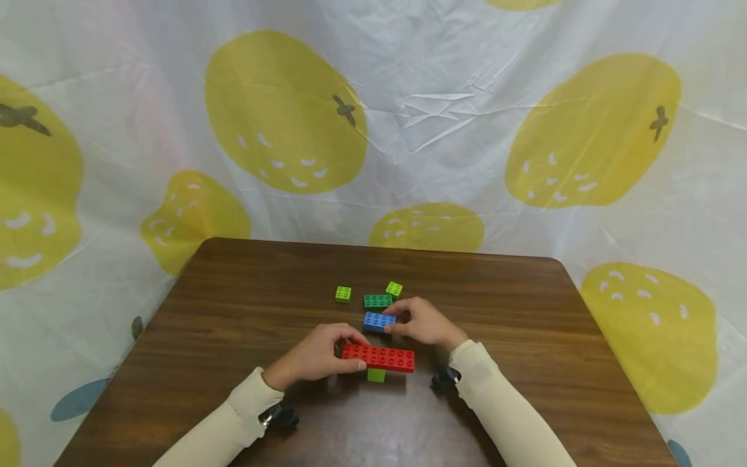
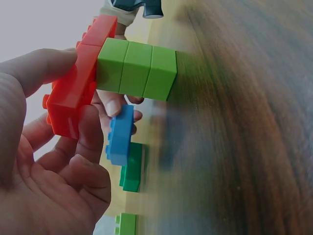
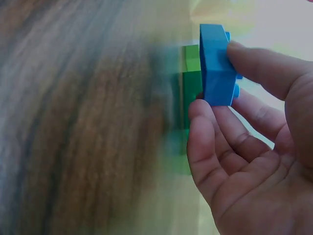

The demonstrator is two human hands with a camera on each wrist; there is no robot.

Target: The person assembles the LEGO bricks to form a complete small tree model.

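My left hand grips the left end of a row of two red toy bricks between thumb and fingers. Beneath the red row, the left wrist view shows a stack of lime green bricks joined to its underside. The right hand pinches a blue toy brick at its right end, thumb on one side and fingertips on the other. In the right wrist view the blue brick is held apart from the tabletop. A dark green brick lies just behind the blue one.
Two small lime bricks sit farther back, the left lime brick by itself and the right lime brick close to the dark green one. Everything is on a brown wooden table, with a lemon-print curtain hanging behind its far edge.
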